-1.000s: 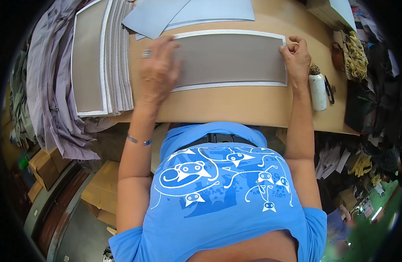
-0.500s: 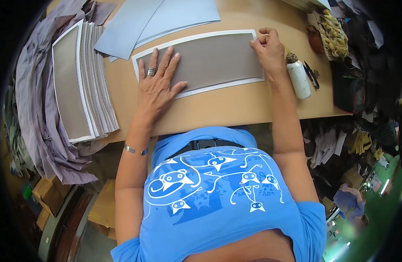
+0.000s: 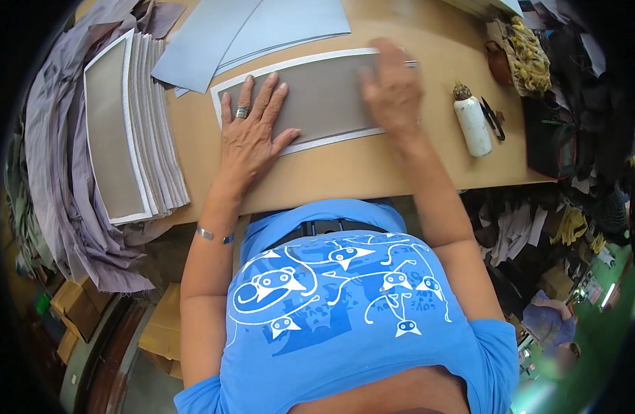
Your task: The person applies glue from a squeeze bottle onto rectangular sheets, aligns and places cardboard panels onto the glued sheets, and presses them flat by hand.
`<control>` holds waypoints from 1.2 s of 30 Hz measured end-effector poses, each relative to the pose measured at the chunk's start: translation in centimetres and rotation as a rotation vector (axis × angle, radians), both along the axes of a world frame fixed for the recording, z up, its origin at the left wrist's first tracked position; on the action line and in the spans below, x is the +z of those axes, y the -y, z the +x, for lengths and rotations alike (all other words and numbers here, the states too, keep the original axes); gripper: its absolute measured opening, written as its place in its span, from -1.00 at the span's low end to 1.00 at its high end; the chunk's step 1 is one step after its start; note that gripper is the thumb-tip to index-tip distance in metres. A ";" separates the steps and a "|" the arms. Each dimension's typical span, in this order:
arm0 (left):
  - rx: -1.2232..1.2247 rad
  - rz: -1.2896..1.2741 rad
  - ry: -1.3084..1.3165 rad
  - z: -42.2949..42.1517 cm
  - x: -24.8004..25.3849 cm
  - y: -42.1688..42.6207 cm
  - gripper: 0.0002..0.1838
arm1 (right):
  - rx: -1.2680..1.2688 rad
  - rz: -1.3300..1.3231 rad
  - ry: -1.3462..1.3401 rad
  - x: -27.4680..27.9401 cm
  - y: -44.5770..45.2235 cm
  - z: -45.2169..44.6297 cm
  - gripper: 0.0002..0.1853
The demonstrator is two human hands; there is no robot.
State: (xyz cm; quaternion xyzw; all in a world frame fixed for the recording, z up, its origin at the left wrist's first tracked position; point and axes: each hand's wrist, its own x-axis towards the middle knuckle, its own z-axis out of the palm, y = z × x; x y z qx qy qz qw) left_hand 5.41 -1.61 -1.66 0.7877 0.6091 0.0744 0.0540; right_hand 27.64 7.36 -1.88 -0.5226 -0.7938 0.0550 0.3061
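A flat grey-brown rectangular panel [image 3: 324, 96] with a white border lies lengthwise on the table before me. My left hand [image 3: 252, 127] rests flat on its left end, fingers spread and thumb out to the side. Over the right end of the panel is my right hand [image 3: 397, 93], smeared by motion. Its thumb shows apart from the other fingers, nothing appears held, and it covers the panel's right edge. Just beyond the panel lie several light blue-grey sheets [image 3: 283, 31], overlapping one another.
At left, a stack of similar bordered panels [image 3: 114, 131] leans beside draped greyish-purple cloth [image 3: 66, 159]. To the right stand a white bottle [image 3: 473, 127] and dark thread snips [image 3: 493, 119], with a box of yellowish scraps [image 3: 528, 58] farther back. Another person [image 3: 548, 321] is at lower right.
My right hand has moved left from the panel's upper right corner onto its right end, its pinched fingers opening out. My left hand stays flat in nearly the same place.
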 end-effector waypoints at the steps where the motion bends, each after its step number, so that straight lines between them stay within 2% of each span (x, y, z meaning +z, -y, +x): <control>1: 0.001 -0.001 0.000 0.0 -0.1 0.0 -0.25 | 0.123 -0.004 0.021 0.1 1.1 -1.9 -0.48; 4: -0.007 0.011 0.013 -0.2 -0.6 -0.1 -0.25 | 0.375 -0.118 0.140 -0.9 5.2 -6.5 -0.29; 7: -0.015 0.019 0.027 -0.5 -0.8 -0.1 -0.24 | 0.383 -0.207 0.204 -1.8 4.6 -5.4 -0.16; 10: -0.008 0.002 0.005 -0.1 0.1 -0.2 -0.24 | 0.181 -0.204 0.383 -1.6 2.5 -0.9 -0.13; 13: 0.005 0.000 0.010 0.0 0.3 -0.1 -0.25 | 0.051 -0.203 0.331 -1.7 1.4 2.7 -0.12; 18: 0.081 -0.004 0.007 2.3 0.7 -1.0 -0.28 | 0.033 -0.172 0.367 -2.0 1.5 2.5 -0.12; 21: -0.018 0.076 0.011 3.8 -0.1 -1.1 -0.24 | 0.034 -0.179 0.364 -1.8 1.4 2.6 -0.13; 26: 0.081 -0.027 0.032 -0.5 0.1 0.3 -0.19 | 0.035 -0.202 0.364 -1.7 1.4 2.5 -0.16; 28: 0.094 0.005 0.037 -1.4 -0.2 0.6 -0.18 | 0.040 -0.226 0.331 -1.3 1.3 2.3 -0.19; 31: 0.097 0.030 0.017 -1.6 -0.6 0.7 -0.17 | -0.101 -0.161 0.674 0.5 2.2 -1.6 -0.21; 33: 0.092 0.028 -0.013 -1.7 -0.7 0.4 -0.16 | 0.105 -0.192 0.578 0.6 3.6 -5.3 -0.22; 36: 0.088 0.006 -0.031 -1.7 -0.6 0.3 -0.15 | 0.340 -0.194 0.265 -1.4 4.6 -7.2 -0.21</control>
